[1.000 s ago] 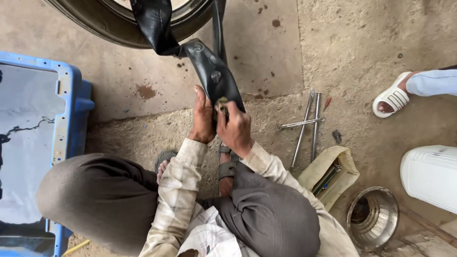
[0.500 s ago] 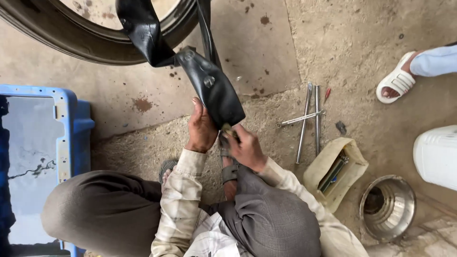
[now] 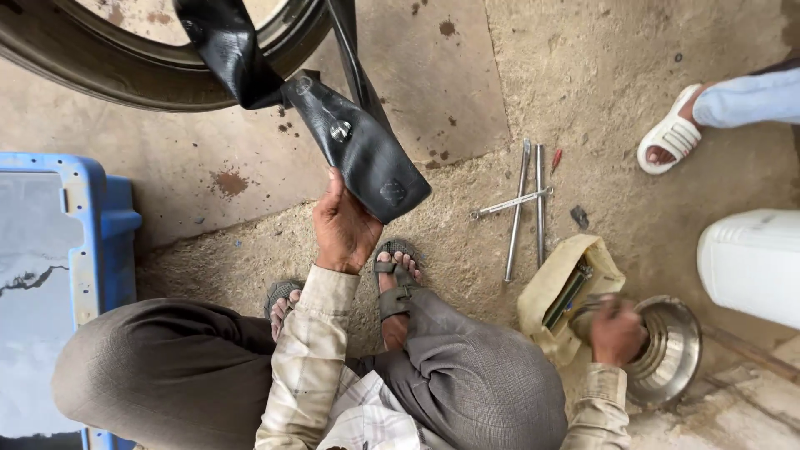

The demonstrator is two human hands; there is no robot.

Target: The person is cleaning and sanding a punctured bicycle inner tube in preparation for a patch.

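Between the left hand's [image 3: 346,229] pinching fingers the black inner tube [image 3: 358,150] is held alone; the right hand [image 3: 615,333], since withdrawn, is blurred at the metal bowl [image 3: 671,350], grip indeterminable.

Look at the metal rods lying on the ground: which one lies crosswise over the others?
The short shiny rod. It lies nearly level across the two long rods, which run up and down side by side.

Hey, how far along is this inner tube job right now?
Done: the black inner tube is already pulled out of the tyre and hangs folded, with a square patch-like mark near its lower end. In hand: the left hand holds that fold up, while the right hand is over at the tan tool pouch and metal bowl. Left: the tube is not back inside the tyre; the tyre levers lie unused.
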